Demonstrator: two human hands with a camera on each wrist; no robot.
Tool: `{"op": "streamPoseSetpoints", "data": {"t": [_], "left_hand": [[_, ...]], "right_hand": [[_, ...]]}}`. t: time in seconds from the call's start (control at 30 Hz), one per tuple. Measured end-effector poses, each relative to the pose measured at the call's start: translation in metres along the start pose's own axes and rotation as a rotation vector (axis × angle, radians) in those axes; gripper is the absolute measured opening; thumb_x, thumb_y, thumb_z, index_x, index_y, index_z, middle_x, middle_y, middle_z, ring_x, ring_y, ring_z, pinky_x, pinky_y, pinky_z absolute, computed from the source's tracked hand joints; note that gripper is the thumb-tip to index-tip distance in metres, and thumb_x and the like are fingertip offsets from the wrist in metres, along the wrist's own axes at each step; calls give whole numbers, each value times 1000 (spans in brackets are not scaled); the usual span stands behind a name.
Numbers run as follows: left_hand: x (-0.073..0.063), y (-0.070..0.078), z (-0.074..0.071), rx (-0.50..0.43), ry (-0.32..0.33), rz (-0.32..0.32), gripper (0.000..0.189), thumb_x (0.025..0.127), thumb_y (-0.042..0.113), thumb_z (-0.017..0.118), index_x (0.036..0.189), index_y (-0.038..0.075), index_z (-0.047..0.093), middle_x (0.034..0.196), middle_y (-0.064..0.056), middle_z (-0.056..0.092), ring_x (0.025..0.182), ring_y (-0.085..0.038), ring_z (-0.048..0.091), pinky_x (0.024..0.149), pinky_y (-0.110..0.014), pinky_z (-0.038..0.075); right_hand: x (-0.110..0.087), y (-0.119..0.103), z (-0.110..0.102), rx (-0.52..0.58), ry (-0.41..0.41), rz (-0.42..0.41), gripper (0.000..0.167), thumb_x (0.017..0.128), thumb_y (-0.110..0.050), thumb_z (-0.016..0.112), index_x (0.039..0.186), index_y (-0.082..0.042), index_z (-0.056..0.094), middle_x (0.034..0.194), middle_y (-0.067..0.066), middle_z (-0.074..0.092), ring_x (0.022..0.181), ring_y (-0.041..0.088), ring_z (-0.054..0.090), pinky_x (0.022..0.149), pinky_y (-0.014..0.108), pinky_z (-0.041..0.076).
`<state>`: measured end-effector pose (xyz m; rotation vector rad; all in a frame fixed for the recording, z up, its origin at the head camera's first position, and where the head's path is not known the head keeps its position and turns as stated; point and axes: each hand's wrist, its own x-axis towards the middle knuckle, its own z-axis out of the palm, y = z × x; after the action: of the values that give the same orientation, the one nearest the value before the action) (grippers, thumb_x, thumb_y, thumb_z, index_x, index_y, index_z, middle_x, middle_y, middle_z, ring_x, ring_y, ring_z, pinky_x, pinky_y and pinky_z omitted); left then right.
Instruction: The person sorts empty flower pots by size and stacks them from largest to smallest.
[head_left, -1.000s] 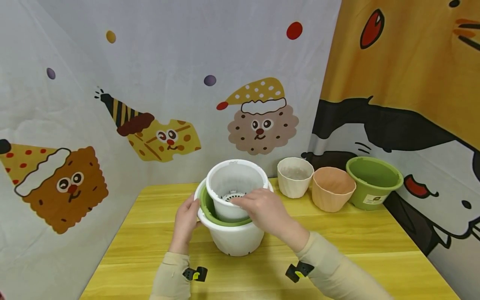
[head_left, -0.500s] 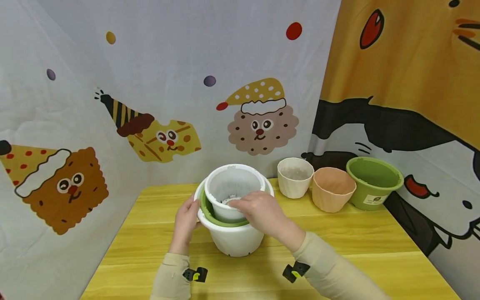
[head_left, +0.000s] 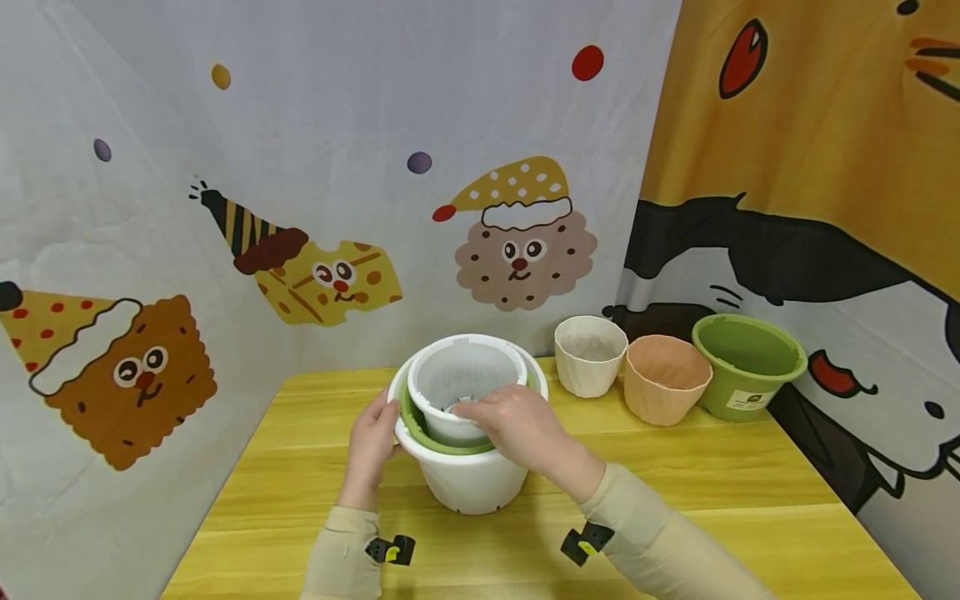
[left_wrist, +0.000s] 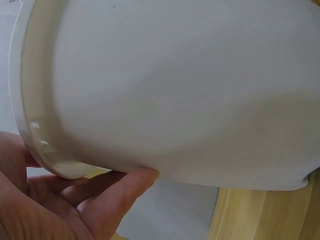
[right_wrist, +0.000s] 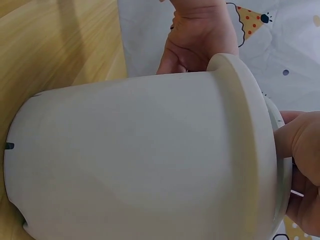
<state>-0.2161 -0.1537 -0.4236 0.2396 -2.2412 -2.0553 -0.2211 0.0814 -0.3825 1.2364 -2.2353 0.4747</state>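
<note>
A large white flowerpot (head_left: 472, 483) stands upright on the table, with a green flowerpot (head_left: 456, 449) nested inside it. Within the green one sits a smaller white flowerpot (head_left: 465, 371) with a slotted bottom, its rim raised a little above the others. My left hand (head_left: 370, 450) holds the large pot at its left rim, thumb on the rim and fingers against the outer wall, as the left wrist view confirms. My right hand (head_left: 525, 429) grips the near right rim of the smaller white pot, thumb inside; the right wrist view shows its fingers (right_wrist: 302, 160) at the rims.
Back right on the wooden table (head_left: 675, 533) stand a cream pot (head_left: 590, 375), a peach pot (head_left: 665, 392) and another green pot (head_left: 738, 392) with a label, side by side. A cartoon-printed cloth (head_left: 337, 83) hangs behind the table.
The smaller white pot has sunk lower into the green pot, and my right hand has moved down and slightly left with it. My left hand stays on the large pot's rim.
</note>
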Motion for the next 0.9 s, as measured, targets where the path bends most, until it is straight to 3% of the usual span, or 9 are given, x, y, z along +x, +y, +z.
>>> {"op": "streamPoseSetpoints", "data": {"t": [0.33, 0.9], "left_hand": [[0, -1, 0, 5, 5, -2, 48, 104, 26, 46, 148, 7, 46, 145, -21, 48, 88, -17, 63, 70, -33, 60], [0, -1, 0, 3, -4, 1, 49, 104, 25, 46, 149, 7, 45, 150, -19, 43, 85, -15, 63, 70, -33, 60]], "right_hand": [[2, -1, 2, 2, -50, 24, 29, 85, -4, 74, 111, -17, 76, 90, -4, 74, 77, 12, 68, 71, 30, 56], [2, 0, 6, -22, -42, 19, 28, 85, -2, 72, 108, -18, 77, 89, -4, 74, 75, 14, 68, 67, 30, 56]]}}
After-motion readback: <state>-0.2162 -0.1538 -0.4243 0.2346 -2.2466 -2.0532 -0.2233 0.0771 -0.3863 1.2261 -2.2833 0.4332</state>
